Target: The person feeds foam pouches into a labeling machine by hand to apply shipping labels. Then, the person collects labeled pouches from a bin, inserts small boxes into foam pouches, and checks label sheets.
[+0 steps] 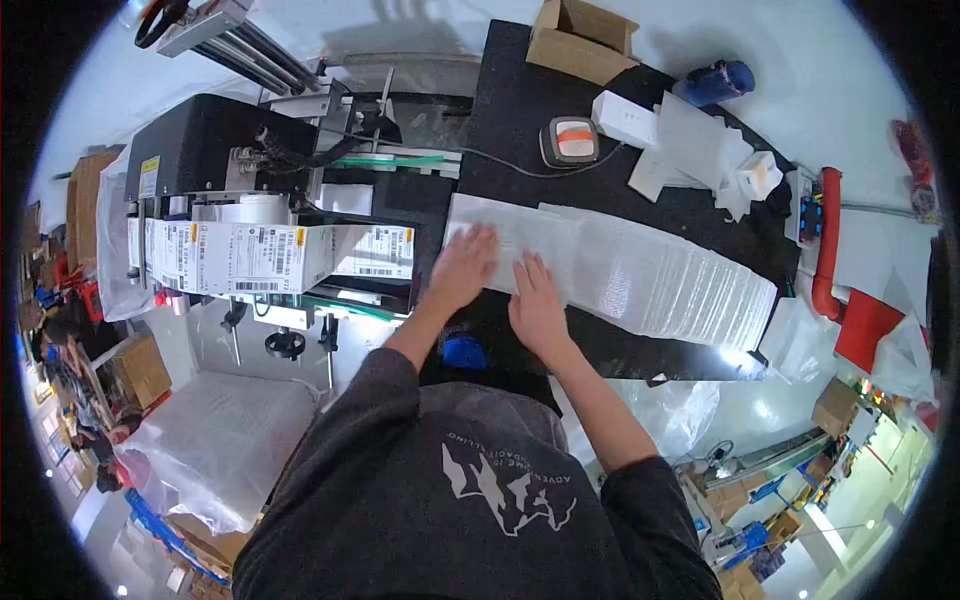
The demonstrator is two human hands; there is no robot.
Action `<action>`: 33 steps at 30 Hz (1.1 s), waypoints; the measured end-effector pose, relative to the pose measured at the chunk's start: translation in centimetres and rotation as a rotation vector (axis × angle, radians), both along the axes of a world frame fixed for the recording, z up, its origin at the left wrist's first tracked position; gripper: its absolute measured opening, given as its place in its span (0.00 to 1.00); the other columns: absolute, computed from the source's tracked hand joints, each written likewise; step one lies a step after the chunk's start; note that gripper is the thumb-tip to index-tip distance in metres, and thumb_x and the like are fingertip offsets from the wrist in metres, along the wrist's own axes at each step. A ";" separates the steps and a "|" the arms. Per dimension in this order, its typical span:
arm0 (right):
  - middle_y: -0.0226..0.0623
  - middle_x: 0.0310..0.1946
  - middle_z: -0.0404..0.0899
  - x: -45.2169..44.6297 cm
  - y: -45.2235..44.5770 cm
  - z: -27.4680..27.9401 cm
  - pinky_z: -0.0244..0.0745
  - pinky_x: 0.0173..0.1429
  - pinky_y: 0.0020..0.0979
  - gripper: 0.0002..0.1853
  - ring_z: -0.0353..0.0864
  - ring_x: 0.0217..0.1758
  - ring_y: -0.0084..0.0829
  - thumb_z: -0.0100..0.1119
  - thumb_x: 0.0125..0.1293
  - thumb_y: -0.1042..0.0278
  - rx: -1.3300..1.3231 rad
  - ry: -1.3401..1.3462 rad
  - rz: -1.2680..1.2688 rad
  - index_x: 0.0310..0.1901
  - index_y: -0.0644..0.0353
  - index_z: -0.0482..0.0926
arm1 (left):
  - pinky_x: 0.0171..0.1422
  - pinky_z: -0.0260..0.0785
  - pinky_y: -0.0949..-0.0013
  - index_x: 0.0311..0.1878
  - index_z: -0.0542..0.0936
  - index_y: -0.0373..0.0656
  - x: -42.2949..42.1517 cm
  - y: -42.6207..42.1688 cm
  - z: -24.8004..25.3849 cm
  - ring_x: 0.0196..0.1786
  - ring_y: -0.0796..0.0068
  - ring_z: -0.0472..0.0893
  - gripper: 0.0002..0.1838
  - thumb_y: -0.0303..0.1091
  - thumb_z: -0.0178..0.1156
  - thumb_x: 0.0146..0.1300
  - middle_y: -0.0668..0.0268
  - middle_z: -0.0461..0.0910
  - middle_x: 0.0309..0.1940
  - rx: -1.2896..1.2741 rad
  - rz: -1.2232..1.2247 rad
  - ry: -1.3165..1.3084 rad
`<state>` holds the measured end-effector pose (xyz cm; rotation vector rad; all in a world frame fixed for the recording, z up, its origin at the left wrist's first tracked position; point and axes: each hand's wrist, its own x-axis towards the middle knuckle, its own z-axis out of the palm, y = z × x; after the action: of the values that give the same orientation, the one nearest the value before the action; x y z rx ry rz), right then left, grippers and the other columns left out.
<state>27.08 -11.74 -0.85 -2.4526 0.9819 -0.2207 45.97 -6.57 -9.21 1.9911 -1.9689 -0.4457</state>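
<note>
My left hand lies palm down on the left end of a white plastic mailer bag, its fingers stretched out and slightly blurred. Just to its right, my right hand rests flat near the lower edge of the same bag, fingers extended. From there a fanned row of overlapping white plastic bags spreads rightward over the black table. Left of my hands, a black labelling machine carries a strip of printed labels. One printed label lies at the machine's right side.
An open cardboard box, a dark square device with an orange band, a white box and loose white paper sit at the back. A blue bottle lies behind them. A cable crosses the table.
</note>
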 end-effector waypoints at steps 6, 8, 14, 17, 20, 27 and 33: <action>0.61 0.73 0.71 -5.0 -2.3 6.0 0.62 0.83 0.53 0.29 0.68 0.79 0.59 0.61 0.61 0.73 -0.187 0.256 -0.104 0.65 0.73 0.76 | 0.91 0.49 0.46 0.83 0.65 0.45 12.1 8.1 -7.2 0.86 0.52 0.61 0.29 0.39 0.45 0.82 0.56 0.63 0.84 -0.161 0.445 1.601; 0.61 0.73 0.71 -5.1 -2.9 3.8 0.62 0.83 0.52 0.30 0.68 0.79 0.59 0.61 0.60 0.73 -0.170 0.204 -0.099 0.65 0.73 0.76 | 0.92 0.48 0.46 0.85 0.63 0.47 12.4 7.4 -5.3 0.87 0.53 0.60 0.30 0.41 0.43 0.84 0.57 0.62 0.85 -0.209 0.457 1.856; 0.60 0.72 0.72 -0.6 -1.6 -4.8 0.64 0.83 0.50 0.32 0.70 0.78 0.59 0.61 0.57 0.75 -0.021 0.004 -0.044 0.67 0.74 0.74 | 0.85 0.60 0.49 0.71 0.77 0.41 1.3 -2.2 4.3 0.81 0.49 0.68 0.25 0.32 0.57 0.71 0.53 0.73 0.75 0.187 0.041 0.147; 0.60 0.72 0.72 -0.8 -1.4 -3.4 0.65 0.83 0.50 0.34 0.69 0.78 0.59 0.61 0.57 0.76 0.015 -0.049 -0.029 0.68 0.74 0.73 | 0.86 0.56 0.47 0.70 0.78 0.40 -0.5 -1.0 0.7 0.82 0.46 0.67 0.24 0.32 0.57 0.71 0.52 0.73 0.76 -0.023 -0.036 0.197; 0.57 0.72 0.73 -1.8 -2.3 0.3 0.64 0.83 0.49 0.33 0.69 0.79 0.57 0.62 0.58 0.74 0.006 -0.066 -0.018 0.67 0.73 0.74 | 0.87 0.55 0.48 0.71 0.77 0.41 1.3 0.4 -1.1 0.82 0.48 0.67 0.25 0.31 0.57 0.71 0.54 0.72 0.77 -0.016 0.039 0.073; 0.59 0.73 0.72 -5.5 -4.8 -0.9 0.67 0.81 0.49 0.33 0.68 0.79 0.58 0.62 0.59 0.74 -0.123 0.135 -0.110 0.68 0.72 0.74 | 0.87 0.54 0.49 0.71 0.74 0.40 8.1 4.3 -6.3 0.81 0.51 0.68 0.25 0.29 0.56 0.72 0.55 0.73 0.75 -0.380 0.231 0.147; 0.60 0.74 0.70 -1.1 -2.3 -3.0 0.66 0.82 0.49 0.35 0.68 0.78 0.61 0.61 0.58 0.75 0.128 -0.120 -0.064 0.70 0.73 0.72 | 0.76 0.66 0.53 0.66 0.78 0.41 0.5 -3.1 3.5 0.73 0.55 0.75 0.23 0.34 0.60 0.68 0.54 0.77 0.70 0.112 -0.031 0.089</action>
<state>26.00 -14.08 -3.85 -2.2674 0.9919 -0.3131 46.51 -9.70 -5.67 1.9721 -1.9618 -0.6541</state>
